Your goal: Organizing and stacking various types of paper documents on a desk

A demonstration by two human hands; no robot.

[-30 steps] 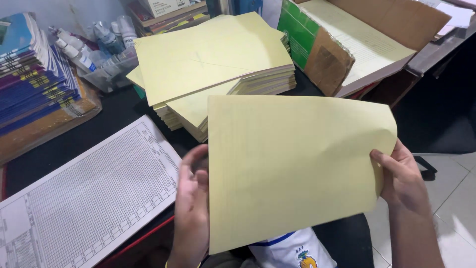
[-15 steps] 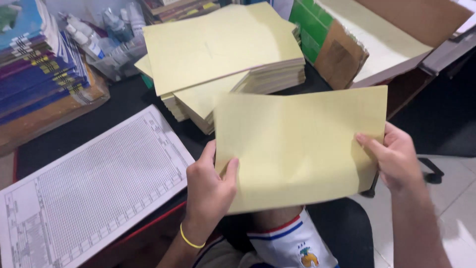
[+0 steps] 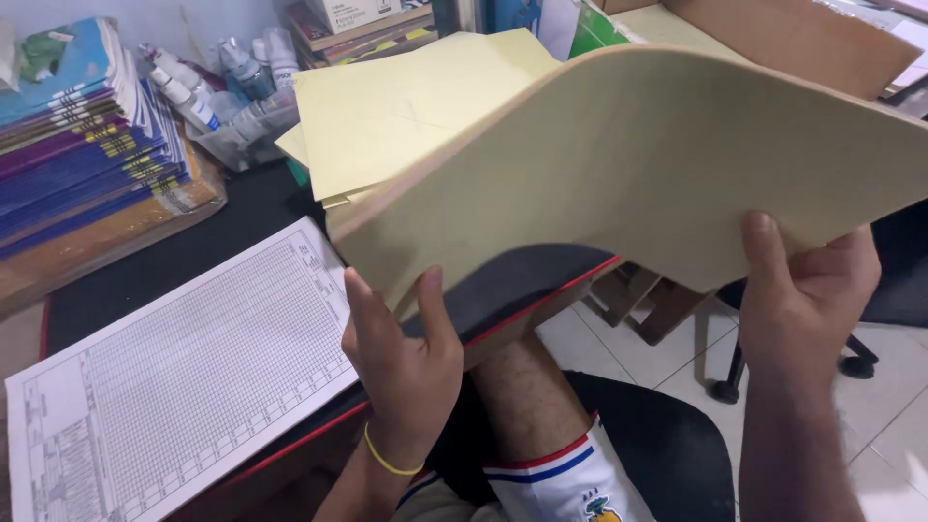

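I hold a large pale yellow sheet of card (image 3: 638,174) in both hands, lifted and curved over the desk edge so its underside faces me. My left hand (image 3: 406,362), with a yellow band on the wrist, pinches its lower left edge. My right hand (image 3: 807,290) grips its right lower edge, thumb on the near face. Behind the sheet lies a stack of the same yellow sheets (image 3: 406,106) on the black desk (image 3: 242,227).
A white printed grid form (image 3: 184,387) lies on the desk at the left. Stacked books (image 3: 87,164) and small bottles (image 3: 217,82) stand at the back left. A cardboard box (image 3: 802,39) sits at the back right. My knee and a chair's wheels show below.
The sheet has been raised and tipped away from me, bending into an arch. The view has dropped closer to the desk edge. Both hands keep their hold.
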